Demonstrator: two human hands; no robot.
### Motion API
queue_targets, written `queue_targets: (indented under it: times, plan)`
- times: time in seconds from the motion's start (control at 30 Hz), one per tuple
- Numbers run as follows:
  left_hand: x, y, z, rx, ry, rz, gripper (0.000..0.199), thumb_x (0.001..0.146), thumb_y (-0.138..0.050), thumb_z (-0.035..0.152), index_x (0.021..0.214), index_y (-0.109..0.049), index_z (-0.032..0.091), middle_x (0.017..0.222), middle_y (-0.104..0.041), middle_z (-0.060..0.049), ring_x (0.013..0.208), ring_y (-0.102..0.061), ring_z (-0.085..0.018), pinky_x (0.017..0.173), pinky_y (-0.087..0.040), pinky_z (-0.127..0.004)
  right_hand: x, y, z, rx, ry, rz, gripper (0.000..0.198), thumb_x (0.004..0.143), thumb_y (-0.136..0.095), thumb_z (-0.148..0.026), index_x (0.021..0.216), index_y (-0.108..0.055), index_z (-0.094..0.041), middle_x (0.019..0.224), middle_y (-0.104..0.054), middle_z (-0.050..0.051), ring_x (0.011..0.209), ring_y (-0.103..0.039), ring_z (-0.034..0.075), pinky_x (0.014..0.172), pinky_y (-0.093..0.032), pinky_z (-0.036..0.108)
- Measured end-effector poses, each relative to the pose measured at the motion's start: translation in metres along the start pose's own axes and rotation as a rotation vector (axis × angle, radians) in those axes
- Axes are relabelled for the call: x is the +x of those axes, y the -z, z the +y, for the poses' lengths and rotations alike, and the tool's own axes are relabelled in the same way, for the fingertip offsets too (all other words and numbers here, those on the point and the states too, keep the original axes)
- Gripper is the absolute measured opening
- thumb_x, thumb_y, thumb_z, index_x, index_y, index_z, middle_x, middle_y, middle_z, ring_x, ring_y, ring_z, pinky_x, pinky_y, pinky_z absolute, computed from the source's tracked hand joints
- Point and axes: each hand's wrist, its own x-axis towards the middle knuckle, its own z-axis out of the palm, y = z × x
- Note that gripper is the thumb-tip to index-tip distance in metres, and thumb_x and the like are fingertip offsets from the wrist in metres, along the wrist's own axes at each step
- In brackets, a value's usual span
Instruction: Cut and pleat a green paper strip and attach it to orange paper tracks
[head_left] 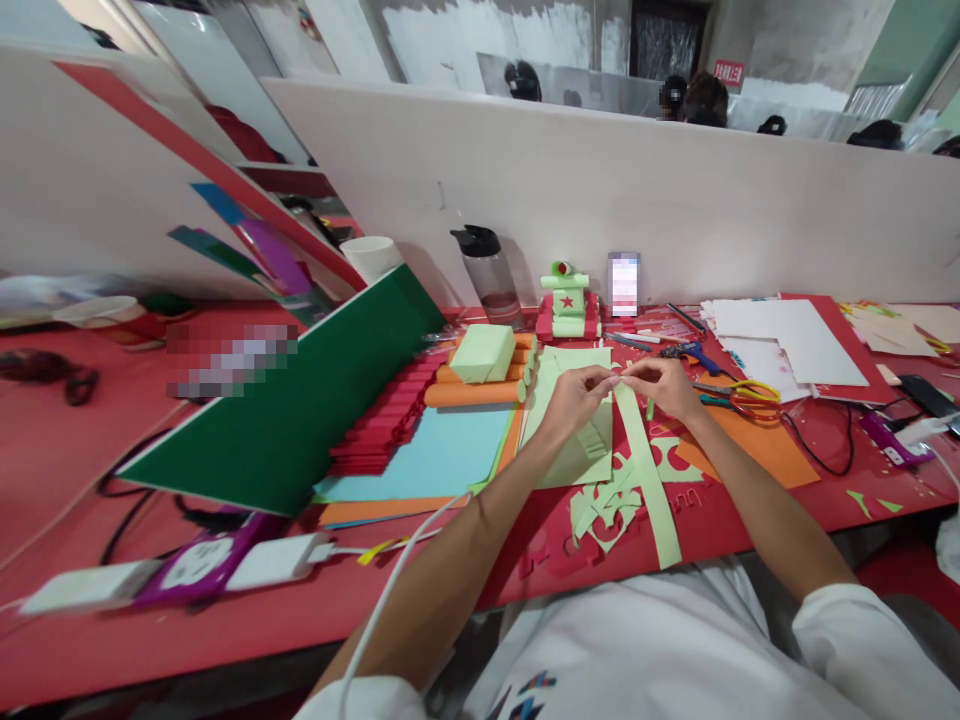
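Both my hands meet over the red table at the far end of a long light-green paper strip [646,470]. My left hand [579,398] pinches that end between thumb and fingers. From the other side my right hand [660,385] pinches the same end, fingertips almost touching the left ones. The strip slants down toward me across green paper scraps [611,505]. Beneath my left hand lie light-green sheets [559,455]. Scissors with yellow handles [757,392] rest right of my right hand. A green and red paper tank model [568,305] stands beyond the hands.
Left of my hands are orange paper rolls [476,393] under a green paper block [484,353], and folded red strips [386,420]. A green board [300,410] leans there. A bottle [487,275] and a lit phone [624,284] stand behind. A white cable [397,570] crosses my left arm.
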Motion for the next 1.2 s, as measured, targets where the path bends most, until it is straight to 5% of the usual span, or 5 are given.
queue_targets:
  times: [0.77, 0.97, 1.2]
  plan:
    - [-0.003, 0.0, -0.011, 0.39, -0.318, -0.063, 0.017, 0.092, -0.053, 0.023, 0.085, -0.068, 0.02, 0.08, -0.07, -0.002, 0.071, -0.059, -0.016, 0.066, -0.041, -0.027, -0.001, -0.002, 0.0, -0.153, 0.017, -0.072, 0.009, 0.083, -0.066, -0.025, 0.077, -0.068, -0.018, 0.075, -0.071, 0.003, 0.067, -0.063, 0.016, 0.066, -0.048, 0.028]
    - [0.001, 0.002, -0.017, 0.417, -0.265, -0.018, 0.017, 0.094, -0.053, 0.026, 0.09, -0.069, 0.02, 0.087, -0.072, -0.003, 0.075, -0.062, -0.017, 0.068, -0.043, -0.027, -0.001, -0.002, 0.004, -0.183, 0.079, -0.115, 0.008, 0.085, -0.065, -0.025, 0.089, -0.07, -0.019, 0.086, -0.074, 0.003, 0.076, -0.066, 0.017, 0.07, -0.05, 0.027]
    - [-0.001, 0.002, -0.009, 0.304, -0.218, -0.044, 0.03, 0.096, -0.054, 0.045, 0.096, -0.071, 0.02, 0.097, -0.075, -0.006, 0.078, -0.065, -0.018, 0.074, -0.049, -0.03, -0.001, -0.003, 0.002, -0.203, 0.182, -0.014, 0.009, 0.085, -0.062, -0.02, 0.084, -0.071, -0.02, 0.084, -0.072, 0.003, 0.074, -0.066, 0.016, 0.07, -0.052, 0.027]
